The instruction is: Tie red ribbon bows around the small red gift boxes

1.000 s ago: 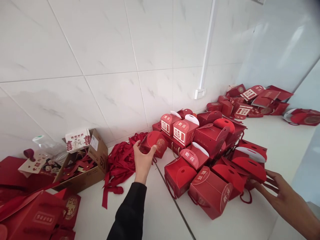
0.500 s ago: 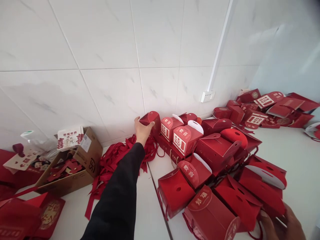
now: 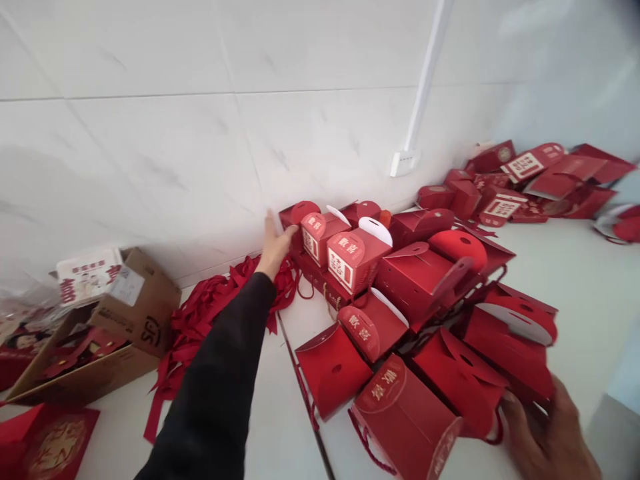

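Observation:
At the back by the wall my left hand (image 3: 274,250) is open, its fingers and thumb spread at the left side of a dark red gift box (image 3: 304,211). The thumb lies close to that box; whether it touches is blurred. Low on the right, my right hand (image 3: 555,437) is closed around the near end of a red gift box (image 3: 515,353), thumb on one side and fingers on the other. Its fingertips are partly hidden. Between my hands several red gift boxes crowd together, including one with a white printed panel (image 3: 345,267) and one with a gold-lettered flap (image 3: 405,407).
Red ribbons (image 3: 215,300) lie heaped left of the boxes. Further left stands an open cardboard carton (image 3: 145,313) with red pieces inside. More red boxes (image 3: 500,200) are piled against the wall at right, near a wall socket (image 3: 404,162). A gap (image 3: 320,443) runs across the white tabletop.
My left hand has eased slightly left of the back box, its fingers straighter. My right hand stays at the near box. The view has shifted, moving the scene up and left.

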### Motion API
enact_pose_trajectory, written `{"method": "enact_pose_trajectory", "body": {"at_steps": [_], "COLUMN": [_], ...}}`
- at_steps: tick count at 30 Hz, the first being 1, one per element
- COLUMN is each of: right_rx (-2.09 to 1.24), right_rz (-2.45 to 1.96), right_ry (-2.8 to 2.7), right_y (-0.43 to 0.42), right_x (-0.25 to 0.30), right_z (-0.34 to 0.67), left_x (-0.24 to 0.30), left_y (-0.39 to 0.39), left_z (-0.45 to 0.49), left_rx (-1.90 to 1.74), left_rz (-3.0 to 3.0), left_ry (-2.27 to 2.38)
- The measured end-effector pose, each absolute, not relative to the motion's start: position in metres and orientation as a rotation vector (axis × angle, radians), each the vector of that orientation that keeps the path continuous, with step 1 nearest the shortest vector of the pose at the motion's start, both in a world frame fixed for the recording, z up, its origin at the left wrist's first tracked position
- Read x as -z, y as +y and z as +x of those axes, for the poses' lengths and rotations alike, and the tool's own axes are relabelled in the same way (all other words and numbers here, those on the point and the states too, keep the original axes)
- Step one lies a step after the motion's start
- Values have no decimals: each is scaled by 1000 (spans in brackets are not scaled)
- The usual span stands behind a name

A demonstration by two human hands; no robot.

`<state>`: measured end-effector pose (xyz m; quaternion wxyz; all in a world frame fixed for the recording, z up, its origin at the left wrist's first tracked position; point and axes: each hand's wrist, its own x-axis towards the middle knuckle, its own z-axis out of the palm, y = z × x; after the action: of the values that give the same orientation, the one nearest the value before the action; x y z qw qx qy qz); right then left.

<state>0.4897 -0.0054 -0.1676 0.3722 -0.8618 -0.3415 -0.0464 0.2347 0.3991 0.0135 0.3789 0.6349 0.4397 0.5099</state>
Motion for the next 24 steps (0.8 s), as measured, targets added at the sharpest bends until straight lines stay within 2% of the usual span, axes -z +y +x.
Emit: {"method": "enact_pose_trajectory", "body": {"at_steps": [5, 12, 16, 24], "right_rx": [70, 72, 64, 62], "right_rz": [-2113, -2109, -2103, -2069], "right_ry": [-747, -727, -738, -763], "right_y": [9, 12, 14, 15], "right_x": [144, 135, 132, 126], "right_z": [467, 462, 459, 456], "left_x": [-6, 58, 77, 71], "left_y": [314, 195, 172, 162], "left_z": [202, 128, 126, 142], "left_rx": [-1236, -833, -770, -820], "left_rz": [1623, 1800, 1816, 1926], "left_ry": [1089, 1166, 1153, 1147]}}
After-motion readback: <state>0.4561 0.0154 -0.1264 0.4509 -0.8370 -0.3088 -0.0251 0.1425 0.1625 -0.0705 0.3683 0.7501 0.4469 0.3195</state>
